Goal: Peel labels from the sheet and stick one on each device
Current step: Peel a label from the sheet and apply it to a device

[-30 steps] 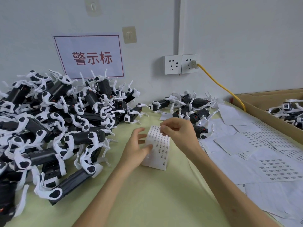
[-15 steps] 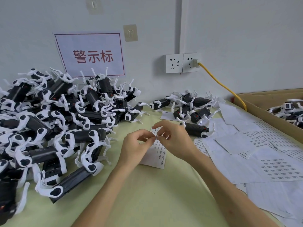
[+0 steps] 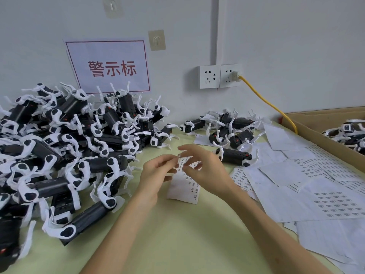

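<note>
Pale grey wall (image 3: 276, 46) behind; white conduit (image 3: 218, 30) ran down to double socket (image 3: 219, 76). Yellow cable (image 3: 264, 99) plugged in on right side. Red-bordered paper sign (image 3: 110, 66) taped left; two adhesive hooks (image 3: 156, 40) above. Pale green table (image 3: 177, 234); cardboard box (image 3: 316, 131) at right edge. Lighting even.

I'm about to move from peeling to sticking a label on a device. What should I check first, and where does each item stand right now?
1. Label sheet steadied: ok, the left hand pinches its upper edge.
2. Label peeled free on the right hand: cannot tell, the fingertips are blurred.
3. Labels left on the sheet: ok, printed rows show.
4. Device close by: ok, one lies apart from the pile, just beyond the right hand.
5. That device unlabelled: cannot tell, too small to see.
6. Spare sheets at hand: ok, spread to the right.
</note>
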